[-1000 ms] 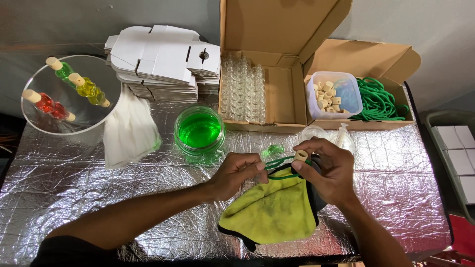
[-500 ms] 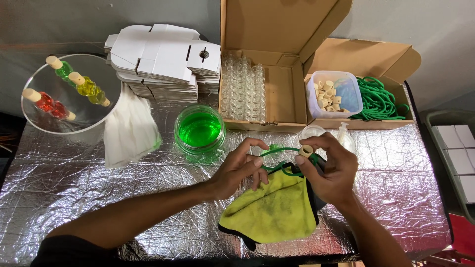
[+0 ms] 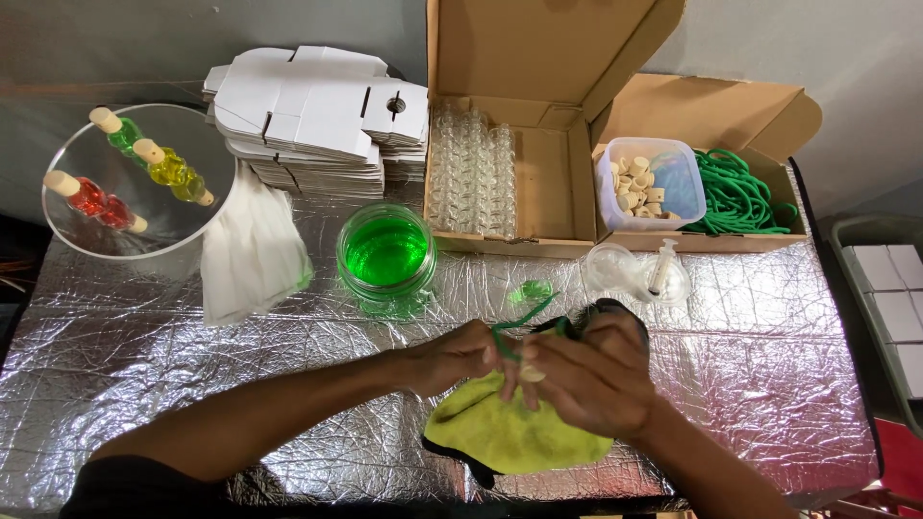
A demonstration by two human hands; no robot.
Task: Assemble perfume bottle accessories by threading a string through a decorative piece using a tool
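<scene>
Head view: my left hand (image 3: 460, 358) and right hand (image 3: 586, 377) meet over the yellow cloth (image 3: 510, 437) on the tabletop (image 3: 144, 327), pinching a thin green cord (image 3: 514, 327) and a small cork-stoppered vial (image 3: 532, 372); the cord looks limp and light, the vial likely fragile and best gripped at its neck.

Brown cartons (image 3: 538, 115), white flat boxes (image 3: 317, 120)

Two bare forearms enter from the bottom edge. Left hand (image 3: 452, 358) and right hand (image 3: 586, 380): no gloves, rings or watch visible. Well back from the left fingers, at the upper arm, a dark short sleeve (image 3: 125, 485) begins. Right arm bare as far as seen.
</scene>
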